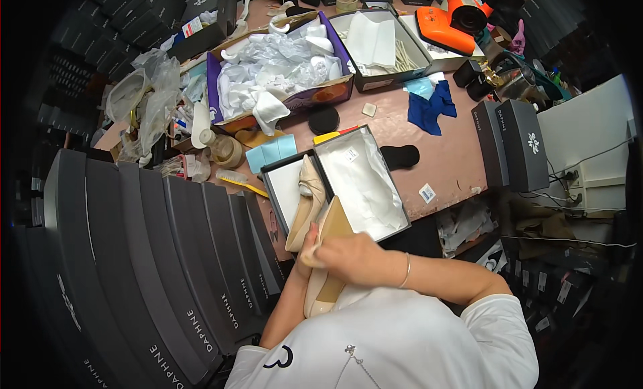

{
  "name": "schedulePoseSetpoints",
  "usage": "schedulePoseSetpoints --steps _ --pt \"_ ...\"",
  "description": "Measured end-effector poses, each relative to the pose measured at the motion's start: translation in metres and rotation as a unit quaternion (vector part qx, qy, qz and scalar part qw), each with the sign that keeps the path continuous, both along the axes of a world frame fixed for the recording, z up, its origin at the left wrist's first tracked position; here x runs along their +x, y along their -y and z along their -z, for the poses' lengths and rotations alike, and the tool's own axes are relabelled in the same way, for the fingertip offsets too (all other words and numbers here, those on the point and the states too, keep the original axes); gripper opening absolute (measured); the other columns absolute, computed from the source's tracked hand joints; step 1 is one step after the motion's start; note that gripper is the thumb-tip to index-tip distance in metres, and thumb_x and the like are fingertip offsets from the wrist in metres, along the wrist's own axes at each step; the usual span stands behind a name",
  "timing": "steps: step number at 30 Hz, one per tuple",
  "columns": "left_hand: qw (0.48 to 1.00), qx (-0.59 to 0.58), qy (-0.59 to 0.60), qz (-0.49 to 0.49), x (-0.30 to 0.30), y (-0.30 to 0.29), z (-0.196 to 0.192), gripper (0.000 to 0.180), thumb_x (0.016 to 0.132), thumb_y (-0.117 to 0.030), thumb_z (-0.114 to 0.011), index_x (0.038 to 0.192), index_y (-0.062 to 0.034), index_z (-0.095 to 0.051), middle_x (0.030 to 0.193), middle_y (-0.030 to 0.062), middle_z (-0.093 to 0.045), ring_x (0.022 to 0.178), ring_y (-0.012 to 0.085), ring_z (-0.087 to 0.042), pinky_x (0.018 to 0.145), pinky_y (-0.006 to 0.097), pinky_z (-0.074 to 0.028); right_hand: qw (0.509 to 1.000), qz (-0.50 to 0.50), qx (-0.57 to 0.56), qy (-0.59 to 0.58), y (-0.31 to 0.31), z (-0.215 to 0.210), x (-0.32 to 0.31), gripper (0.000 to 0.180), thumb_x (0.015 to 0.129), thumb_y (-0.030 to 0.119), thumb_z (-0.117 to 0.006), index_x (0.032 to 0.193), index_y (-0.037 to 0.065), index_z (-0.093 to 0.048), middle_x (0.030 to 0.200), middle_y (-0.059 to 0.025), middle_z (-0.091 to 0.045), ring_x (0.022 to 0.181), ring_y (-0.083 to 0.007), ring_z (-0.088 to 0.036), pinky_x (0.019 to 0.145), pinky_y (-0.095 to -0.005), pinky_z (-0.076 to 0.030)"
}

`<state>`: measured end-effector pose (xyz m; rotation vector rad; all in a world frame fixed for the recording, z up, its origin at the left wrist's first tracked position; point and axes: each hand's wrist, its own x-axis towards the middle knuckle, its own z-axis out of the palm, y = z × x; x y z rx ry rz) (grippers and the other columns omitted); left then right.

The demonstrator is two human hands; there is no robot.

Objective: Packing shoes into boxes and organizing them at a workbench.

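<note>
A beige shoe [337, 221] is held close to my chest, its tan sole turned up. My left hand [309, 245] is closed around its side, with most of the fingers hidden. My right hand [362, 260] is a fist over the middle of the sole. A small pale bit shows at its fingertips, too covered to name. Just beyond, a second beige shoe [305, 211] with white stuffing in it lies partly in a grey shoebox [280, 188]. Beside that, the lid or other half [362, 181] is lined with white paper.
Grey shoeboxes [157, 248] form a long row at my left. Behind the work stand a purple carton [284, 107] of white wrapping and a box [395, 81] of paper and sticks. A yellow-handled brush [251, 185], a jar [226, 152] and a black insole [400, 156] lie nearby.
</note>
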<state>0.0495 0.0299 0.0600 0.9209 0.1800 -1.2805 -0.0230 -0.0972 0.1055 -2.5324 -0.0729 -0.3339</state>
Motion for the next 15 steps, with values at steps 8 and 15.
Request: schedulePoseSetpoints --steps 8,15 --pt "0.991 -0.083 -0.043 0.095 0.018 -0.004 0.018 0.069 0.097 -0.057 -0.03 0.135 0.0 -0.044 0.119 0.0204 -0.06 0.105 0.0325 -0.061 0.092 0.041 -0.05 0.999 -0.044 0.006 -0.011 0.003 0.005 -0.025 0.011 0.081 0.021 -0.061 0.087 0.014 -0.055 0.075 -0.0033 -0.054 0.063 -0.0217 -0.062 0.048 -0.0342 -0.05" --pt "0.997 -0.023 -0.076 0.006 0.01 -0.008 0.03 0.07 0.096 -0.059 -0.031 0.133 -0.0008 -0.045 0.117 0.0205 -0.06 0.104 0.0309 -0.061 0.092 0.043 -0.05 0.997 -0.071 0.004 0.026 0.011 -0.003 -0.036 0.009 0.079 0.016 -0.059 0.087 0.014 -0.055 0.074 -0.0015 -0.055 0.059 -0.0167 -0.06 0.043 -0.0305 -0.048"
